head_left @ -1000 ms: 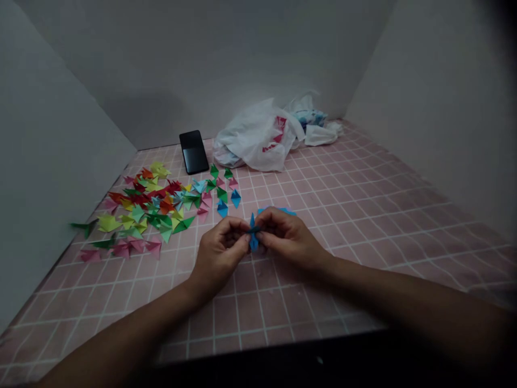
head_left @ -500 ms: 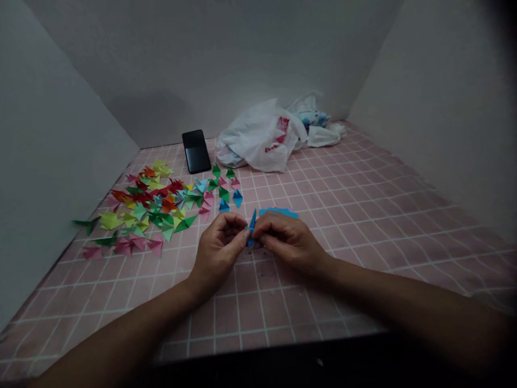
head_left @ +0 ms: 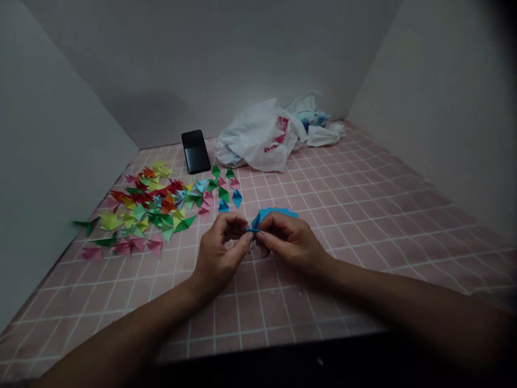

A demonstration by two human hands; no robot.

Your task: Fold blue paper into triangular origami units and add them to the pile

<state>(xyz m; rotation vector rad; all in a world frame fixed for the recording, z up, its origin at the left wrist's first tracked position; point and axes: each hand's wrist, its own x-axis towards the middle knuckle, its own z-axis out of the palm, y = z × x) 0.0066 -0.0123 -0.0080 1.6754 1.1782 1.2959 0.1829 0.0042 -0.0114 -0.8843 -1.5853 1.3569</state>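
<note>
Between both hands is a small folded piece of blue origami paper (head_left: 256,222), with a pointed part standing up and a narrow part lying across. My left hand (head_left: 221,253) pinches its left end between thumb and fingertips. On the other side my right hand (head_left: 293,240) grips the right end, thumb toward me. Part of the paper is hidden by the fingers. Just behind my right hand lies a stack of blue paper sheets (head_left: 278,210). Two folded blue pieces (head_left: 237,198) rest beyond my left hand, beside several green and pink ones.
Many colourful folded paper pieces (head_left: 161,218) spread over the left of the pink checked tablecloth (head_left: 363,215). A black phone (head_left: 196,152) leans at the back. White plastic bags (head_left: 262,137) lie to its right. Pale walls (head_left: 242,48) enclose the table on three sides.
The right fingers have shifted their grip, with the thumb now on the paper's right end. The blue paper has turned, and a narrow part now stretches sideways between the hands.
</note>
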